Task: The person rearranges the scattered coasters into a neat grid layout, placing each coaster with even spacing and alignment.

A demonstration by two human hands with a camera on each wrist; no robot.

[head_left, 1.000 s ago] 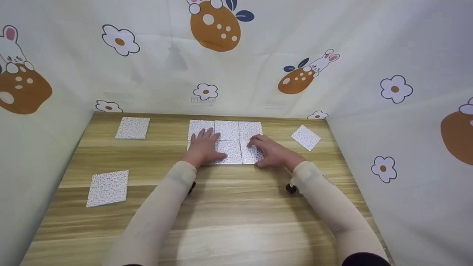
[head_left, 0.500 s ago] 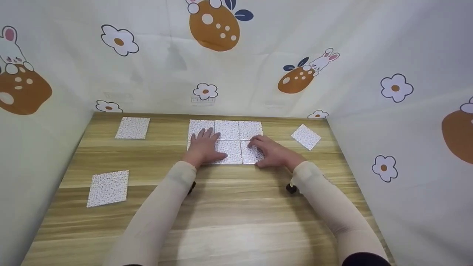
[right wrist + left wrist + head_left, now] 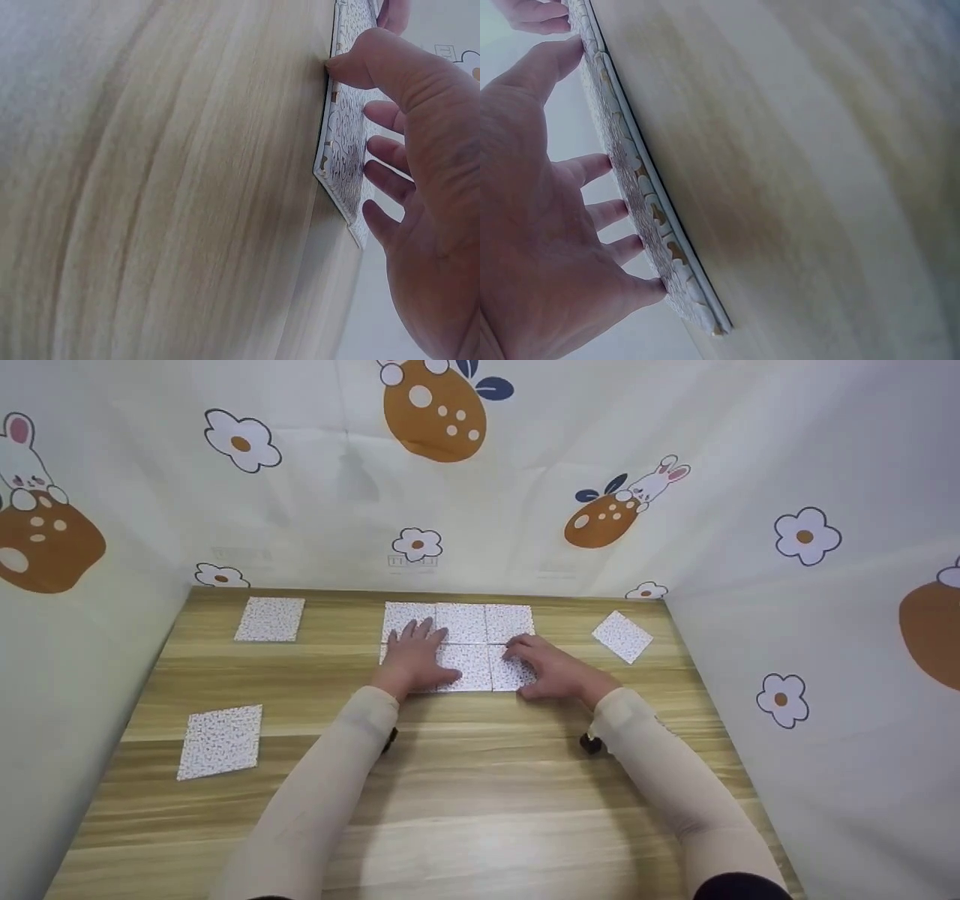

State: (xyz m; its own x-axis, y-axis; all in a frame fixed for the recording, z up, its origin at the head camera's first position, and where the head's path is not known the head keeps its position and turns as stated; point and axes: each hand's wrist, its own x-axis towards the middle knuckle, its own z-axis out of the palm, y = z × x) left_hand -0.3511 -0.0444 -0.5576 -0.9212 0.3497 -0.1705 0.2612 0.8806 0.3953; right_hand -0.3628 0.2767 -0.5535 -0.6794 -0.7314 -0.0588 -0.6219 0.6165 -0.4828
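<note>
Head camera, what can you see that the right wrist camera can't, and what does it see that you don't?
Only the head view shows the three loose squares, the bunny pictures and both sleeves.

Only the right wrist view shows the palm side of the right hand and a close-up of the joined squares' side edge.

Both show the right hand, some of the left hand, joined squares, wooden tabletop and flowery wall cloth.
</note>
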